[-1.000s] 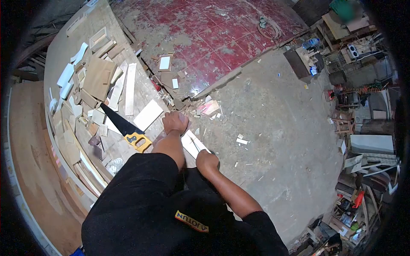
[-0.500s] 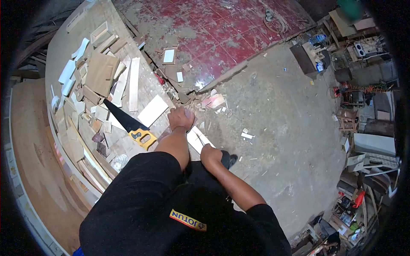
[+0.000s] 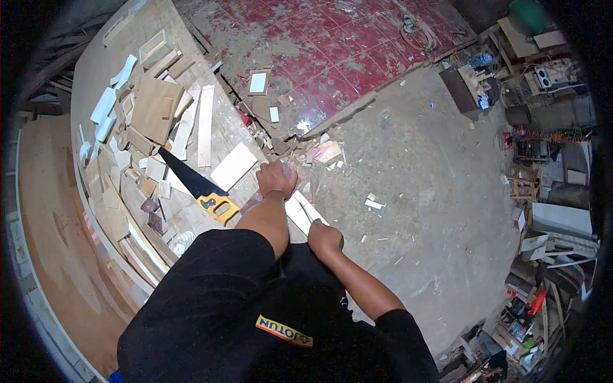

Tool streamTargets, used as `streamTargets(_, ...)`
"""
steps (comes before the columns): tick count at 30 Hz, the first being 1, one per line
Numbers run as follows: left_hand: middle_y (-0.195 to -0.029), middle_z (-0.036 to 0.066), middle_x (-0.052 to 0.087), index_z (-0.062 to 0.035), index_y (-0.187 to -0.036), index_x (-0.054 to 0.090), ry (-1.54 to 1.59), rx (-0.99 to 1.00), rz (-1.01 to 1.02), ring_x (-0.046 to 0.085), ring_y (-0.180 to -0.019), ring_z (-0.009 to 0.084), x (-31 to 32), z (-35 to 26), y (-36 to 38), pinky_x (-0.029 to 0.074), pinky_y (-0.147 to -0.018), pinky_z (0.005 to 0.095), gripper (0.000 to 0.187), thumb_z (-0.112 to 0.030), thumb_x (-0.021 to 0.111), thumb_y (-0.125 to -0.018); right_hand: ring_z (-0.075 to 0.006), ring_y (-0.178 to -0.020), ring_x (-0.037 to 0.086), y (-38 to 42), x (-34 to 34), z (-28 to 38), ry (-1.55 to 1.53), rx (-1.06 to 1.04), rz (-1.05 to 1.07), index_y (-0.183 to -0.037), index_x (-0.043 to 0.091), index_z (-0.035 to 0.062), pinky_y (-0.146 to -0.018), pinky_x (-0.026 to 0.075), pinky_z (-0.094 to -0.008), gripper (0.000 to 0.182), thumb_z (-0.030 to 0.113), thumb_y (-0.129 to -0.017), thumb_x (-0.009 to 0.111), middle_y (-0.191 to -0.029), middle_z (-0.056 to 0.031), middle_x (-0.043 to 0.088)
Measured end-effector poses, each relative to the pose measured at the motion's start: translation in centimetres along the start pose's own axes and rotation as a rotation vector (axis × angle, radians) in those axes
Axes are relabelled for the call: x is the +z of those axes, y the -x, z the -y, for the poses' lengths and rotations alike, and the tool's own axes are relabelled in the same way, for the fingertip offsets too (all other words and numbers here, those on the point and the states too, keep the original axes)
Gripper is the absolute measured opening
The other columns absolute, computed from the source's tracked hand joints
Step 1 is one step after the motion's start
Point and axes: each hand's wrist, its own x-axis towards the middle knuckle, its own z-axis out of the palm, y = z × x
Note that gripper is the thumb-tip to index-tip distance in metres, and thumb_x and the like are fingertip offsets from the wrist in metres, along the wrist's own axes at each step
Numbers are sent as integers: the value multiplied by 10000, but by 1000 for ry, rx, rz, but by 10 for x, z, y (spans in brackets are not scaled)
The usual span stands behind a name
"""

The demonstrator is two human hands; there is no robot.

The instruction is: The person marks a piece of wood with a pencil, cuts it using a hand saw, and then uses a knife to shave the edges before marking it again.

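My left hand (image 3: 276,179) is at the bench edge with its fingers bent round something pale purple that I cannot make out. Below it, a white board (image 3: 299,216) slants down to the right, a thin dark line running along it. My right hand (image 3: 324,237) is closed at the board's lower right end; what lies inside its fingers is hidden. To the left of my forearm lies a handsaw (image 3: 217,207) with a yellow handle and black blade. Near my left hand, a flat white piece (image 3: 234,166) rests on the bench.
Wood offcuts and a brown panel (image 3: 153,108) crowd the bench (image 3: 220,121). Small scraps (image 3: 373,203) dot the concrete floor (image 3: 415,191). Red tiles (image 3: 338,38) cover the floor beyond. Clutter lines the right side, including a dark box (image 3: 458,91).
The view has shifted slightly, moving the scene rightward. My right hand is slightly farther down and right, away from my left hand. The dark shoe beside my right hand no longer shows.
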Motion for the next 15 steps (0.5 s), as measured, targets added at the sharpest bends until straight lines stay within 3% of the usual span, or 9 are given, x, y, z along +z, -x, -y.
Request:
streamTargets(5, -1031, 140, 662, -86, -996, 675, 51, 46, -119, 552, -1042, 343, 7, 3, -2, 433, -877, 468, 472, -516, 612, -812, -386, -769, 718, -36, 29, 8, -84, -76, -176, -945, 646, 56, -661, 559, -510, 283, 203, -968, 406, -840, -214, 716)
streamTargets(10, -1009, 161, 655, -70, -956, 668, 76, 13, -125, 554, -1033, 352, 5, 2, 1, 440, -868, 476, 479, -521, 621, -801, -331, -902, 726, -1, -10, 4, 89, 5, 73, -1025, 652, 11, -730, 573, -420, 232, 146, -912, 502, -971, -191, 728)
streamTargets(15, -996, 170, 645, -67, -948, 650, 58, 45, -165, 560, -1014, 354, 10, 3, 0, 449, -845, 483, 444, -480, 645, -783, -353, -889, 720, -15, 2, 5, 15, 19, 19, -979, 672, 40, -726, 568, -458, 245, 186, -945, 478, -936, -211, 722)
